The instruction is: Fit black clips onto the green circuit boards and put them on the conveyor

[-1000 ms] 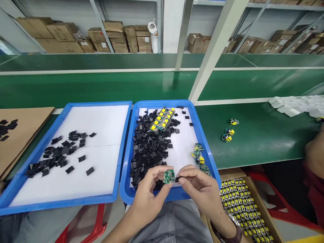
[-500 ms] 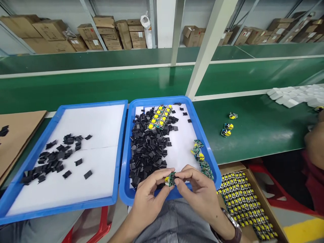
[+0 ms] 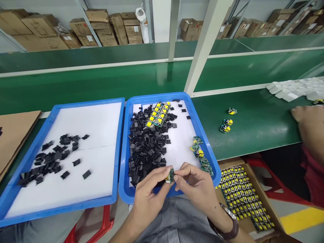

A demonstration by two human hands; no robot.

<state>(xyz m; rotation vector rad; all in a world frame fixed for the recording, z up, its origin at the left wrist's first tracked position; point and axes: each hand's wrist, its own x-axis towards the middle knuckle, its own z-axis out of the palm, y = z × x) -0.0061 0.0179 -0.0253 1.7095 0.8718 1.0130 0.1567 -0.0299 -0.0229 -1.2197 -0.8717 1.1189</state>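
My left hand and my right hand meet over the near edge of the right blue tray. Both pinch one small green circuit board, held edge-on with a yellow part on it. Just beyond my fingers lies a heap of small black pieces. A panel of boards with yellow parts rests on the heap's far side. A few loose boards lie along the tray's right rim.
A second blue tray at the left holds scattered black pieces. A cardboard box of boards stands low at my right. Three boards lie on the green belt. Another person's hand reaches in near white pieces.
The board has turned from flat to edge-on between my fingers. The other person's hand has reached further onto the belt at the right.
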